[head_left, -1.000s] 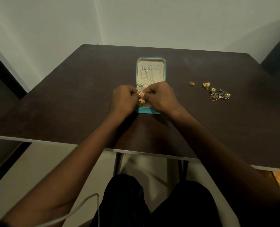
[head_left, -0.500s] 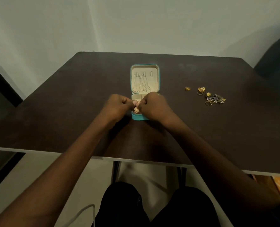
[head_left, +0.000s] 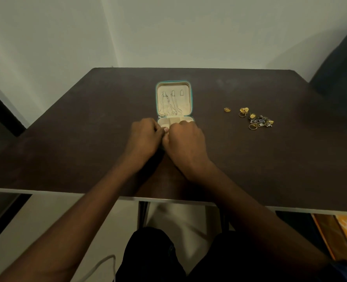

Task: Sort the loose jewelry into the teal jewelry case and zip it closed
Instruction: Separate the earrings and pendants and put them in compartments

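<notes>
On a dark brown table [head_left: 67, 139] with a smooth matte top and a pale front edge, seen from my head camera, I have the teal jewelry case [head_left: 191, 98] lying open at the centre. It is a small rounded square with a teal outer rim and a soft cream lining. Its lid lies flat on the far side, and I count three small cream tabs along the top of the lid. Thin silvery chains [head_left: 171, 106] hang from two of them and trail down the lining. The near half is split into cream compartments; I can see three at its far edge, and my hands hide the others.

My left hand [head_left: 144, 137] and my right hand [head_left: 185, 141] meet over that near half, knuckles up, all fingers curled inward and touching each other. A speck of gold [head_left: 168, 132] shows between the fingertips; I cannot tell which hand grips it or what piece it is.

Well off to the right on the table lies the loose jewelry [head_left: 259, 121]: one small gold piece [head_left: 227, 109] apart, a gold flower-topped ring [head_left: 243, 111] beside it, then a tangled cluster of gold and grey pieces too small to count.
</notes>
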Tool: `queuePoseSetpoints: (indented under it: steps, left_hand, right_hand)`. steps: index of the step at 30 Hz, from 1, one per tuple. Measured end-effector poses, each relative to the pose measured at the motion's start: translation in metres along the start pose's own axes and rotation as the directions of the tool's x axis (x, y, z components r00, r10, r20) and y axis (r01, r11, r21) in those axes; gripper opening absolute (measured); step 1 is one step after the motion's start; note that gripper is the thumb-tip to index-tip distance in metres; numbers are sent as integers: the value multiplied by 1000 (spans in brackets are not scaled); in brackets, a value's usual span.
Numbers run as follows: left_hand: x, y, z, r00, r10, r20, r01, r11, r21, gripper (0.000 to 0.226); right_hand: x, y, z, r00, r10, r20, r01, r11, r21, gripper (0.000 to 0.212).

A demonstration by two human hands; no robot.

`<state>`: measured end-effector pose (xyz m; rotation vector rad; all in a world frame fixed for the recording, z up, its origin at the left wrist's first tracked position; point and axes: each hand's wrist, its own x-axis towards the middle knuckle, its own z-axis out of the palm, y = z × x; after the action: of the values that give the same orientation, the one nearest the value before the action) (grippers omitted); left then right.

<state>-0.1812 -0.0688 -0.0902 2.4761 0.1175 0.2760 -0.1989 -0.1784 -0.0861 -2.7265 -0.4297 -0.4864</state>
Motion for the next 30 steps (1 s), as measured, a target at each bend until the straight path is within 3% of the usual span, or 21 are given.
queuePoseSetpoints:
  steps: [4, 9, 12, 15, 21, 26, 30]
  left_hand:
    - [-2, -1, 1, 999, 41, -10, -40, 999, 28, 6]
    - [3, 0, 2, 996, 91, 1, -91, 988, 122, 10]
    - [4, 3, 5, 982, 145, -119, -126, 980, 153, 10]
    - [2, 29, 13, 936, 284, -206, -252, 953, 169, 13]
    - [7, 97, 61, 894, 444, -58, -440, 895, 78, 11]
    - [23, 128, 100, 915, 397, 72, -400, 916, 32, 22]
    - [43, 136, 119, 910, 363, 201, -376, 926, 31, 51]
  right_hand:
    - [-3, 5, 6, 996, -78, -46, 76, 997, -30, 26]
    - [2, 12, 5, 999, -45, 3, 45, 999, 2, 25]
    - [3, 24, -7, 998, -46, -37, 47, 998, 37, 26]
    - [4, 57, -26, 998, 7, -60, -3, 998, 58, 25]
    - [-14, 155, -58, 973, 224, -59, -223, 975, 24, 21]
    - [-26, 217, -73, 951, 307, -33, -305, 951, 50, 22]
    - [-17, 241, -67, 959, 285, 14, -285, 957, 55, 29]
